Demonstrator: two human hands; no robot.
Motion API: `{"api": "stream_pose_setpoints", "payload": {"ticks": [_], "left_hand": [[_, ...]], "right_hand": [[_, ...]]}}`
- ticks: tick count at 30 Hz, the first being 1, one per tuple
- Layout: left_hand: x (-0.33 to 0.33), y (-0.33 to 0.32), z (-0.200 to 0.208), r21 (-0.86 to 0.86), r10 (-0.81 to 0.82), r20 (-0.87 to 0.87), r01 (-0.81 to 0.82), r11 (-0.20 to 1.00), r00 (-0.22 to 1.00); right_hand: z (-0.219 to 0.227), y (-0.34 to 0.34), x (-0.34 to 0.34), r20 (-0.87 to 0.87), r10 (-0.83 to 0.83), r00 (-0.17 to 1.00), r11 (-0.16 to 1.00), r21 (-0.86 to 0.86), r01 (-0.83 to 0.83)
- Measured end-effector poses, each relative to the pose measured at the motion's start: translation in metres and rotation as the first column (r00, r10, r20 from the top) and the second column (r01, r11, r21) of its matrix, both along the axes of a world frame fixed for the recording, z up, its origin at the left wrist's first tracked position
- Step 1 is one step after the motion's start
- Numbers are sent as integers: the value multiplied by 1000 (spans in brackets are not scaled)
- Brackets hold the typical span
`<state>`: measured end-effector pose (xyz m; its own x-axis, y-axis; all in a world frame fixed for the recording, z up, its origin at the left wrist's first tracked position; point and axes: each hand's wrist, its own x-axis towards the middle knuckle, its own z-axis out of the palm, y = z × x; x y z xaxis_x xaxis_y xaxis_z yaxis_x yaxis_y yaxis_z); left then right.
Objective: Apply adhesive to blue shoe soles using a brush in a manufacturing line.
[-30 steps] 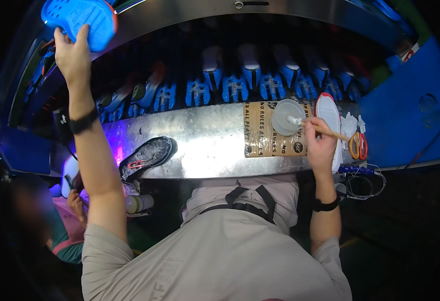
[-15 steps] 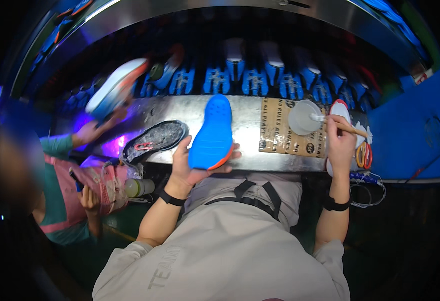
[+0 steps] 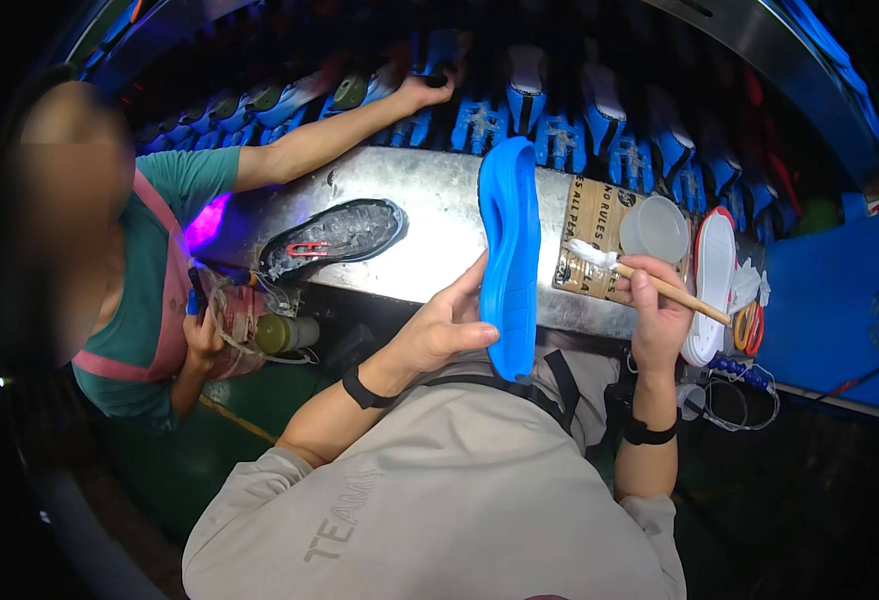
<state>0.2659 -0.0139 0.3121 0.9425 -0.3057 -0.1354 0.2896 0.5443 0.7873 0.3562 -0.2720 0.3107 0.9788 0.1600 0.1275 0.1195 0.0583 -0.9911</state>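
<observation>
My left hand (image 3: 449, 322) grips a blue shoe sole (image 3: 511, 255), tilted on its side so that its edge shows; the fingers behind it are hidden. My right hand (image 3: 656, 318) is closed around a brush (image 3: 674, 291) with a wooden handle. White bristles or paste at the brush's tip (image 3: 593, 254) point toward the sole, apart from it. Beyond the right hand a round translucent tub (image 3: 656, 228) rests on a piece of printed cardboard (image 3: 587, 220). A white sole with a red rim (image 3: 711, 290) lies just right of that hand.
A black sole-shaped tray (image 3: 334, 238) with a red clip lies on the metal bench (image 3: 439, 215). Behind runs a row of shoes on blue holders (image 3: 559, 140). At left a co-worker's arm (image 3: 329, 135) reaches across to the row. Scissors (image 3: 749, 328) lie at right beside a blue panel (image 3: 829, 300).
The blue sole has turned from flat onto its side and moved right. My right hand has drawn the brush from the tub toward it. The co-worker's raised shoe has gone to the row.
</observation>
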Motion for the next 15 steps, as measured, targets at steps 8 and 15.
{"api": "stream_pose_setpoints", "payload": {"ticks": [8,15], "left_hand": [[-1,-8,19,55,-7,0,7,998,1000],[-1,-6,23,58,-47,-9,48,997,999]], "right_hand": [[6,22,1,62,47,997,998,29,-49],[1,25,-3,74,6,997,998,-64,-1]]}}
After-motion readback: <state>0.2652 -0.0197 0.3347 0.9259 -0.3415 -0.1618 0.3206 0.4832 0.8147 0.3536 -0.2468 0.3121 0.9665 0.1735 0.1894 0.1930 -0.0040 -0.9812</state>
